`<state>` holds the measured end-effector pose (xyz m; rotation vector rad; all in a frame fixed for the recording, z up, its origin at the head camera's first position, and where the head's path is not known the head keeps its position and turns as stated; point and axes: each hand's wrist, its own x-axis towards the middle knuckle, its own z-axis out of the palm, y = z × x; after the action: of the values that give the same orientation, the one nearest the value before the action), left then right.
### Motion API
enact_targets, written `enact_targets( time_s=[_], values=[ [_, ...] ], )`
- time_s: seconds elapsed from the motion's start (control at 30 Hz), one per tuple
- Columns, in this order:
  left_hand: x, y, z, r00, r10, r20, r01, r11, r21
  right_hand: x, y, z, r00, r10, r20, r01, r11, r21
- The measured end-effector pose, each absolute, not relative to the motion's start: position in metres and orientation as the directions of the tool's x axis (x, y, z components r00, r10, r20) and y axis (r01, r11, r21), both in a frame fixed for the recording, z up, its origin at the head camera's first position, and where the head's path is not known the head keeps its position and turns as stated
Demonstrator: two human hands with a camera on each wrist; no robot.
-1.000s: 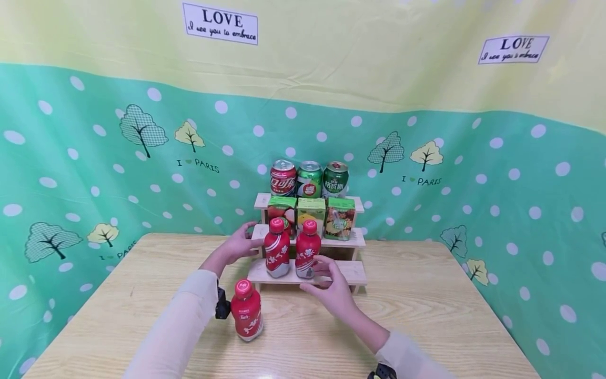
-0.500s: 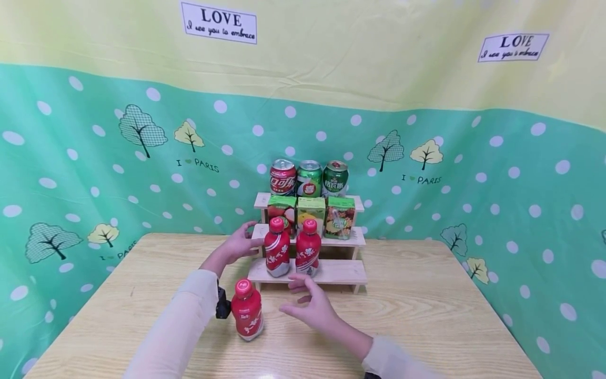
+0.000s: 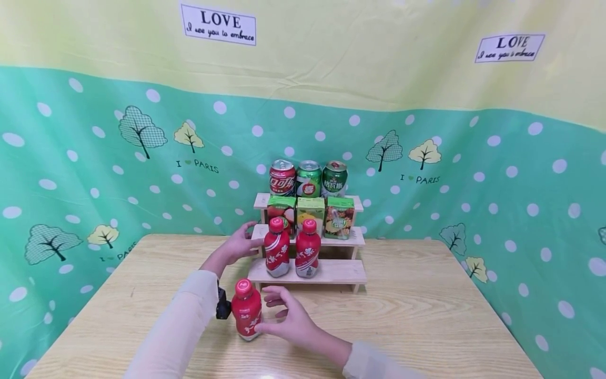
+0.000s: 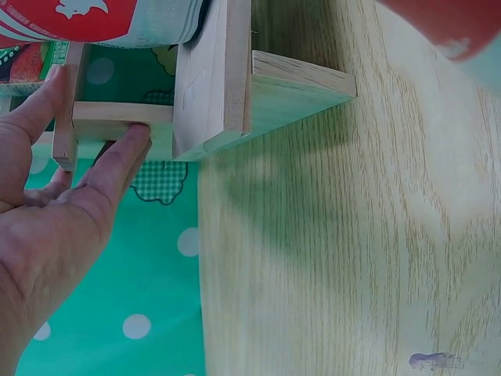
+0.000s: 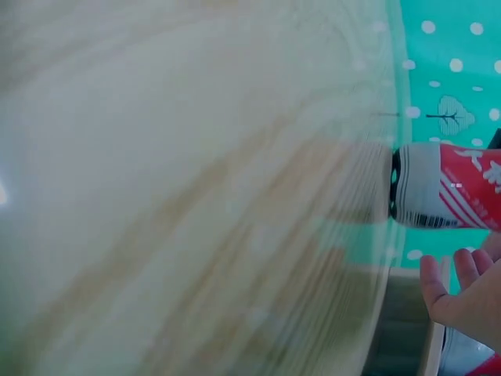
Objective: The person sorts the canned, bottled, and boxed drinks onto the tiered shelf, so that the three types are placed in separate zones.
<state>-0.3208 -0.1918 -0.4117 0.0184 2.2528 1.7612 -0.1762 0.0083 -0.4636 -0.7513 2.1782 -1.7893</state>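
A wooden three-step rack [image 3: 338, 271] stands on the table. My left hand [image 3: 234, 246] holds its left side; in the left wrist view the thumb and fingers [image 4: 117, 164] lie against the middle step and its support. In front of the rack a red bottle [image 3: 243, 310] with a red cap stands upright on the table. Beside this bottle is my right hand [image 3: 293, 323], fingers spread and bent around its right side, the thumb overlapping its lower part. Two matching bottles, the left one [image 3: 276, 250] and the right one [image 3: 307, 250], stand on the lowest step.
Three juice cartons [image 3: 311, 216] fill the middle step. On the top step stand three cans [image 3: 309, 179]. A green and yellow patterned curtain [image 3: 189, 105] hangs behind the table [image 3: 426, 305]. A black wrist camera [image 3: 222, 305] sits close by the front bottle's left side.
My right hand has left the right bottle on the lowest step and moved down and left to the bottle on the table. My left hand stays at the rack.
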Motion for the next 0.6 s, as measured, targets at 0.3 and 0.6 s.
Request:
enact_targets(
  time_s=[0.3,0.6],
  values=[
    [-0.321,-0.193,-0.413,-0.958,0.186,-0.218,-0.166,0.258,0.952,-0.176,-0.009,-0.466,-0.856,-0.5,0.13,-0.223,0.131,-0.966],
    [-0.321,-0.191,-0.411,-0.962,0.179,-0.207,-0.158,0.256,0.954,-0.177,-0.019,-0.467,-0.851,-0.513,0.115,-0.202,0.118,-0.972]
  ],
)
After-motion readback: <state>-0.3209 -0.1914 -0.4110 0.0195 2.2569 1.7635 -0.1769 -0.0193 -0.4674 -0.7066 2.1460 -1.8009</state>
